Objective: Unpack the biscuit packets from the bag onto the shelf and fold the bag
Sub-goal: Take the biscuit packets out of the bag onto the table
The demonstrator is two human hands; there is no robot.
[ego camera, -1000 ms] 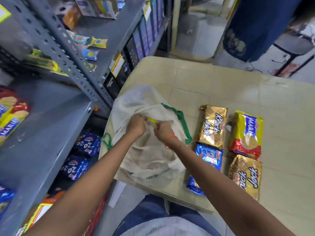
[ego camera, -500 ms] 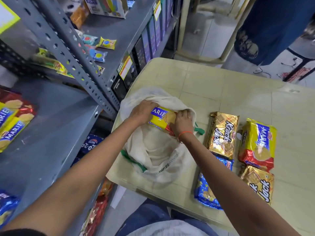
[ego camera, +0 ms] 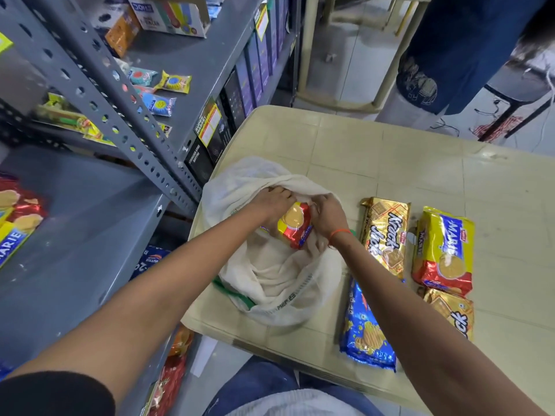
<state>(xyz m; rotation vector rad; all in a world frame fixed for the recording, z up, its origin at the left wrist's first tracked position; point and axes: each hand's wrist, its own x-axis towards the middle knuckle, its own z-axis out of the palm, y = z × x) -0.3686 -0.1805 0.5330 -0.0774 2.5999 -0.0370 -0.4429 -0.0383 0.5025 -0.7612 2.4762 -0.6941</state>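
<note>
A cream cloth bag (ego camera: 270, 274) with green handles lies open at the table's left corner. A yellow and red Marie biscuit packet (ego camera: 295, 225) sticks up out of its mouth. My left hand (ego camera: 277, 199) grips the packet's left side at the bag's rim. My right hand (ego camera: 327, 214) grips its right side. On the table to the right lie a gold Krack Jack packet (ego camera: 386, 235), a Marie packet (ego camera: 444, 250), a blue packet (ego camera: 363, 331) and a second Krack Jack packet (ego camera: 453, 313). The grey shelf (ego camera: 84, 235) on the left holds Marie packets (ego camera: 15, 223).
The beige table (ego camera: 420, 175) stands right next to the grey slotted rack post (ego camera: 126, 121). Upper shelves hold small snack packs (ego camera: 162, 94) and dark boxes (ego camera: 216, 136). Blue packets (ego camera: 150, 259) sit on a lower shelf. A person in blue (ego camera: 465, 46) stands beyond the table.
The Marie packet has come further out of the bag and turned, its red end now facing up. Both hands stay on it, shifted slightly toward the bag's far rim.
</note>
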